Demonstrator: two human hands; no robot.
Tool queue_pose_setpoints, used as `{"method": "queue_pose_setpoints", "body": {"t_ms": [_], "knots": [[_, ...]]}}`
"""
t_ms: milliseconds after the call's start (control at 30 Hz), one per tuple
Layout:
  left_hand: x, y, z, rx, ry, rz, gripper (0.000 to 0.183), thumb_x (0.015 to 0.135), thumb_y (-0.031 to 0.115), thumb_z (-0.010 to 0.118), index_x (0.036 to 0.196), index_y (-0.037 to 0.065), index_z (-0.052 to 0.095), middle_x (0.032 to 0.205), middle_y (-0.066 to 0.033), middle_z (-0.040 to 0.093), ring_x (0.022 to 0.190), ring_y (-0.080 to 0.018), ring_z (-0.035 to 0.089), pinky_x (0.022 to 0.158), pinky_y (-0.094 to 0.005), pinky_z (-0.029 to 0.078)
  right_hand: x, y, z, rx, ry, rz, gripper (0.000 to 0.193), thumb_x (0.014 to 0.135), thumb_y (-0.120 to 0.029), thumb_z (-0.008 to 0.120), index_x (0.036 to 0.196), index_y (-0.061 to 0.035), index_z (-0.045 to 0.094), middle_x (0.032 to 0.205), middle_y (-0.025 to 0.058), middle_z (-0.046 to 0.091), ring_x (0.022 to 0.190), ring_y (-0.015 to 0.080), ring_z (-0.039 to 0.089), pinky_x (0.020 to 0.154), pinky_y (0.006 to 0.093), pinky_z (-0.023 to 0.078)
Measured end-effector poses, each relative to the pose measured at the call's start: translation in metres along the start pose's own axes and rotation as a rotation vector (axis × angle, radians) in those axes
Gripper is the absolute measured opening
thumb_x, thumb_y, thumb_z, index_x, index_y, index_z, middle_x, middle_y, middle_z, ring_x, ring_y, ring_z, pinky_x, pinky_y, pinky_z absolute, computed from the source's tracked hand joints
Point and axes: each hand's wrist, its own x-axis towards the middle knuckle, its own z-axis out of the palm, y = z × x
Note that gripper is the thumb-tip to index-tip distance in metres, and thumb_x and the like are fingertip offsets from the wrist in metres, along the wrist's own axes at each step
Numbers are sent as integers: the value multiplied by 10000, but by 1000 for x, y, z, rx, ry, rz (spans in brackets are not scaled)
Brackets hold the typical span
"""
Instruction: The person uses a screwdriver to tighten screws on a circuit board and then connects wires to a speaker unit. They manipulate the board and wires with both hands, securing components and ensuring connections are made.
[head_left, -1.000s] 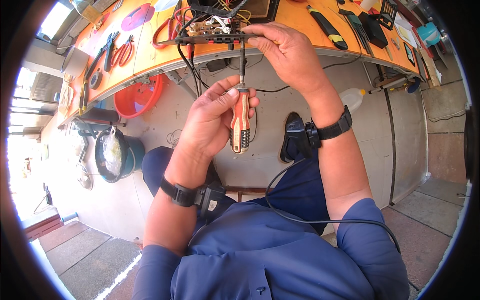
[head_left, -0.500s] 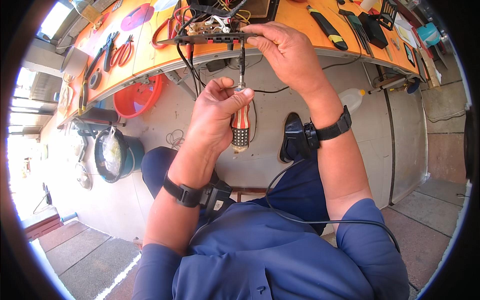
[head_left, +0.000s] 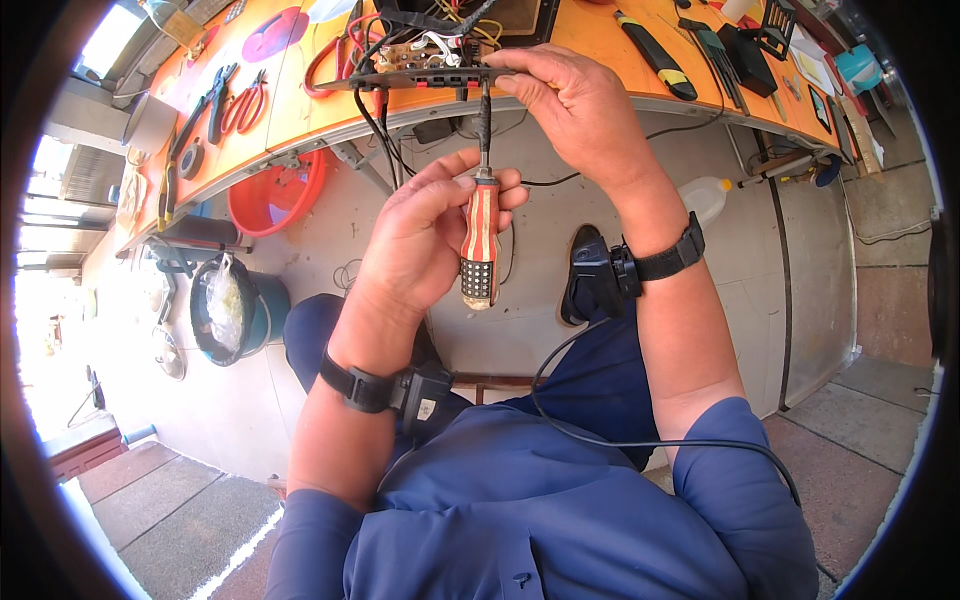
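Note:
My left hand (head_left: 408, 240) is loosely closed about the upper handle of a screwdriver (head_left: 481, 225), thumb on the near face and fingertips showing past its right side. The handle has red and cream stripes and a dark, white-dotted end pointing toward me. Its shaft runs up to the underside of a black panel (head_left: 430, 78) at the table's front edge; the tip's exact contact is hidden. The right end of that panel sits between the thumb and fingers of my right hand (head_left: 580, 112). Behind the panel is a circuit board (head_left: 405, 55) with several wires.
On the orange table (head_left: 310, 115) lie red-handled pliers (head_left: 243, 105), long cutters (head_left: 200, 115), a black-yellow utility knife (head_left: 655, 58) and a black block (head_left: 746, 60). Below are a red basin (head_left: 280, 197), a bucket (head_left: 262, 310) and a plastic jug (head_left: 704, 200). A cable crosses my lap.
My left thumb has drawn back leftward across the screwdriver handle, and the fingers have come out on its right side. The handle looks slightly turned. My right hand stays in place.

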Motion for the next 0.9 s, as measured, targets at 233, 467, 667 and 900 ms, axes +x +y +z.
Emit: {"method": "queue_pose_setpoints", "body": {"t_ms": [233, 467, 667, 900], "knots": [[2, -2, -9, 89, 3, 84, 317, 974, 4, 653, 1267, 53, 542, 1126, -221, 690, 989, -308, 726, 843, -388, 623, 2, 1, -1, -32, 9, -25, 200, 924, -190, 734, 1091, -84, 761, 986, 112, 741, 888, 307, 707, 775, 368, 558], [8, -9, -6, 271, 101, 148, 275, 939, 18, 725, 1155, 53, 557, 1022, -128, 690, 858, -237, 709, 732, -338, 607, 2, -1, 1, -41, 14, -24, 201, 918, -189, 737, 1088, -84, 760, 1018, 119, 747, 912, 311, 709, 789, 371, 562], [-3, -10, -3, 240, 127, 128, 268, 981, 38, 673, 1224, 29, 560, 1058, -136, 694, 901, -221, 715, 759, -326, 613, 1, -2, 1, -30, -2, -26, 202, 925, -195, 727, 1088, -79, 758, 1010, 117, 741, 910, 315, 703, 790, 372, 558], [-35, -2, -18, 181, 97, 120, 227, 1044, 86, 598, 1250, -8, 592, 1120, -165, 693, 949, -229, 720, 821, -343, 621, -1, -2, 2, -55, 8, -38, 204, 934, -190, 722, 1101, -74, 744, 991, 101, 729, 872, 298, 695, 766, 373, 543]]}}
